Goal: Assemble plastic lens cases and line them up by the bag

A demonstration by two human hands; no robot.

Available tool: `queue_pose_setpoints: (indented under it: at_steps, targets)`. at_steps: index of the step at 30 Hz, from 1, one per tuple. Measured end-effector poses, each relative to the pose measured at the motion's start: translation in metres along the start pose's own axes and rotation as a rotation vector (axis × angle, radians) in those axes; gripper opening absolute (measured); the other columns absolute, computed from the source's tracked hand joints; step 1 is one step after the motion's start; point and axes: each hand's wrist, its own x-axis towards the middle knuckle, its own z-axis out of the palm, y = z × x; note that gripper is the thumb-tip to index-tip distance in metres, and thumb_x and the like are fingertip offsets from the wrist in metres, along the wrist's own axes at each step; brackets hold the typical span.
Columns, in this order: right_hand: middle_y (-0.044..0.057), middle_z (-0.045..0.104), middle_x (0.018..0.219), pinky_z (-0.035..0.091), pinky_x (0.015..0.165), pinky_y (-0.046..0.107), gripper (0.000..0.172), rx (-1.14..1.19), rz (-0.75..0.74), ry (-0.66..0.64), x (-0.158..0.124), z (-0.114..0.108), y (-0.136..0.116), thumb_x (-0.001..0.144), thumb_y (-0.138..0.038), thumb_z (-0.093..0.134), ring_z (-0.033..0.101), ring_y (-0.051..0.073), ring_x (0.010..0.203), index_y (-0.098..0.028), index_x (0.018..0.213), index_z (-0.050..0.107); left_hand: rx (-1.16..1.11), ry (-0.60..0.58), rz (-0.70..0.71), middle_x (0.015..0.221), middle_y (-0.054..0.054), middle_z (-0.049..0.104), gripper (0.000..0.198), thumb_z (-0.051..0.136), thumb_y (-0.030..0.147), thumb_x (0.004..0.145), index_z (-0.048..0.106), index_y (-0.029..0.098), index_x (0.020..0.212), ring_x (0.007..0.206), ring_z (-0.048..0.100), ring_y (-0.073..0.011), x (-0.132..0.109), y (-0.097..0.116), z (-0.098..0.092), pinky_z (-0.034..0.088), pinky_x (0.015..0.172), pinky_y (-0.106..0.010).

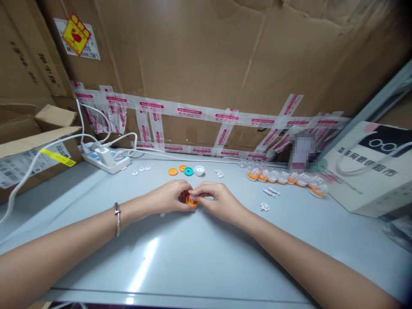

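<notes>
My left hand (pixel 170 197) and my right hand (pixel 217 199) meet at the middle of the grey table (pixel 180 257). Both pinch a small orange disc part (pixel 192 200) with a white piece on its top, held just above the table surface. The fingers of both hands are curled round it. A metal bracelet (pixel 117 219) sits on my left wrist. Beyond the hands lie two loose orange rings (pixel 173 171), a teal ring (pixel 189 171) and a white cap (pixel 199 170).
A row of several clear-and-orange assembled parts (pixel 286 177) stands at the back right. Small white pieces (pixel 265 207) lie nearby. A white power strip (pixel 104 159) with cables sits back left. Cardboard boxes (pixel 28 154) and a white carton (pixel 370 171) flank the table.
</notes>
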Motion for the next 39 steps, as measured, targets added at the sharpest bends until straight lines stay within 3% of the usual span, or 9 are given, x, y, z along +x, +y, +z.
queue_pose_setpoints:
  at_steps: [19,26,28,32,36,39]
  targets:
    - [0.005,0.068,0.081,0.051,0.072,0.026,0.019,-0.104,-0.039,-0.019,0.000,0.001,-0.001,0.073,-0.007,0.057,0.063,0.014,0.075,-0.017,0.081,0.071,0.016,0.038,0.021,0.071,0.000,0.058,0.019,0.059,0.035,0.072,0.057,0.017,0.075,0.068,0.053,-0.0148,-0.002,0.000,0.002,0.036,0.060,-0.022]
    - [0.006,0.070,0.088,0.051,0.075,0.030,0.020,0.000,-0.035,-0.027,0.004,-0.011,-0.004,0.074,-0.021,0.061,0.064,0.016,0.080,-0.018,0.091,0.071,-0.010,0.032,-0.007,0.073,-0.001,0.057,0.022,0.057,0.037,0.072,0.059,0.016,0.080,0.067,0.054,-0.0153,-0.004,0.001,0.000,0.038,0.059,-0.023]
    - [0.006,0.071,0.094,0.051,0.078,0.032,0.024,0.043,0.033,0.049,0.008,-0.025,-0.008,0.073,-0.028,0.064,0.065,0.018,0.085,-0.019,0.094,0.070,-0.031,0.033,-0.011,0.078,-0.002,0.058,0.024,0.058,0.037,0.071,0.059,0.016,0.084,0.069,0.054,-0.0156,-0.005,0.001,0.000,0.039,0.061,-0.024]
    - [0.007,0.072,0.092,0.051,0.076,0.034,0.029,-0.028,0.162,0.338,0.018,-0.055,0.000,0.075,-0.036,0.061,0.065,0.019,0.083,-0.017,0.094,0.069,-0.058,0.034,-0.018,0.081,-0.002,0.060,0.027,0.061,0.039,0.069,0.059,0.017,0.086,0.072,0.055,-0.0168,-0.005,-0.003,-0.001,0.040,0.064,-0.025]
    - [0.009,0.072,0.085,0.050,0.071,0.032,0.022,-0.236,0.144,0.314,0.023,-0.058,0.026,0.076,-0.031,0.057,0.065,0.019,0.078,-0.014,0.083,0.070,-0.075,0.030,-0.016,0.081,-0.002,0.061,0.026,0.062,0.036,0.069,0.059,0.018,0.086,0.073,0.055,-0.0166,-0.005,-0.004,0.000,0.040,0.064,-0.025]
    - [0.007,0.070,0.091,0.047,0.080,0.033,0.016,-0.302,0.095,0.275,0.027,-0.049,0.040,0.075,-0.024,0.057,0.063,0.020,0.087,-0.018,0.082,0.070,-0.089,0.028,-0.011,0.081,-0.002,0.061,0.025,0.062,0.035,0.069,0.058,0.017,0.086,0.073,0.055,-0.0164,-0.006,-0.004,0.001,0.040,0.064,-0.024]
